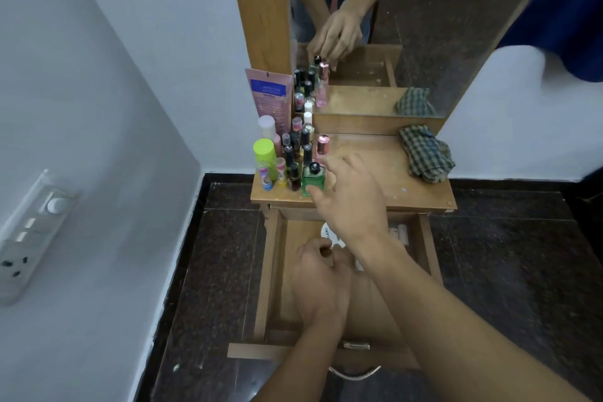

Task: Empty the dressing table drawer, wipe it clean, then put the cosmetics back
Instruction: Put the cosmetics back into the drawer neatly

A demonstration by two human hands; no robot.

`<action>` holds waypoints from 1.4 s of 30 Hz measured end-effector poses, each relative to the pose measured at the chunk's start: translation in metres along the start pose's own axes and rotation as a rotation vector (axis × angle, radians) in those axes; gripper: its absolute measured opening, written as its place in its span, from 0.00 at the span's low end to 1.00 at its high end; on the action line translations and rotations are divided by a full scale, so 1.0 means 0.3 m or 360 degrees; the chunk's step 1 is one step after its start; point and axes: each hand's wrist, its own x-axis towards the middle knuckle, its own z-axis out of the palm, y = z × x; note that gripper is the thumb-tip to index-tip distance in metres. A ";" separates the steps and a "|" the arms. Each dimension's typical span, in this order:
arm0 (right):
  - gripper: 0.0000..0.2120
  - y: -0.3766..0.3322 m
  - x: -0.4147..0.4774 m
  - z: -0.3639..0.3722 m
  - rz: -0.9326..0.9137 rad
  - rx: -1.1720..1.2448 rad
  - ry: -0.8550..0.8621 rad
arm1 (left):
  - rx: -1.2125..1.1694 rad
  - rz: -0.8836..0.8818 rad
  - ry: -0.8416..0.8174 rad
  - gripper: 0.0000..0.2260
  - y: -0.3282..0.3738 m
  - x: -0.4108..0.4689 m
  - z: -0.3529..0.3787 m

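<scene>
Switch panel [32, 232] on the left wall; not involved.

Cosmetics [293, 153]: standing upright in a tight cluster at the left end of the table [368, 147], against the mirror [424, 42]. The green bottle [313, 178] stands upright at the cluster's front right.

Drawer [270, 271]: pulled fully out below the table top. Emptying is judged nearly done, not complete.

Left hand [321, 277]: down inside the drawer at its middle, fingers curled inward. Whether it holds anything cannot be told; its own fingers hide the palm.

White disc [327, 231]: flat on the drawer floor at the back, just ahead of the left fingertips and partly hidden by the right wrist.

Right hand [352, 199]: over the table's front edge, fingers loosely spread just beside the green bottle, thumb low at its base. It grips nothing; contact cannot be confirmed.

White pieces [403, 232]: back right corner of the drawer, just right of the right wrist, long axis apparently front to back.

Cloth [425, 153]: bunched at the table's right end, untouched; wiping not yet begun.

Finding: what remains lies at the drawer's back, ahead of the left hand, which is nearer the disc. The right forearm crosses above it; a clash of arms is the risk.
</scene>
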 end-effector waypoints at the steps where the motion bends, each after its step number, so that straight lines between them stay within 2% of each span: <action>1: 0.21 -0.003 0.006 0.009 -0.0001 -0.0016 -0.0008 | -0.0010 -0.0003 0.0005 0.06 -0.007 0.001 -0.008; 8: 0.16 0.013 0.051 0.043 -0.0003 -0.0059 -0.0054 | -0.0071 -0.0036 0.0044 0.04 -0.070 0.009 -0.052; 13: 0.14 0.006 0.069 0.024 -0.0030 -0.0115 -0.0086 | -0.0229 0.0040 0.0044 0.04 -0.093 0.032 -0.118; 17: 0.12 -0.015 -0.028 0.013 -0.0044 -0.0031 -0.0097 | -0.0397 -0.0033 0.0109 0.07 -0.161 0.078 -0.205; 21: 0.12 -0.002 -0.225 0.043 0.0037 0.0014 -0.0323 | -0.0671 -0.0202 0.0039 0.09 -0.240 0.107 -0.274; 24: 0.09 0.010 -0.355 0.103 0.0166 0.0020 -0.0596 | -0.0940 -0.0304 -0.0006 0.10 -0.259 0.114 -0.289; 28: 0.07 0.033 -0.449 0.171 0.0194 -0.0011 -0.0791 | -0.1149 -0.0421 0.0001 0.10 -0.257 0.098 -0.288; 34: 0.06 0.051 -0.461 0.221 0.0228 0.0025 -0.0868 | -0.1190 -0.0468 -0.0003 0.11 -0.265 0.094 -0.282; 42: 0.09 0.044 -0.467 0.255 0.0131 0.0020 -0.0936 | -0.1083 -0.0362 -0.0005 0.14 -0.270 0.088 -0.268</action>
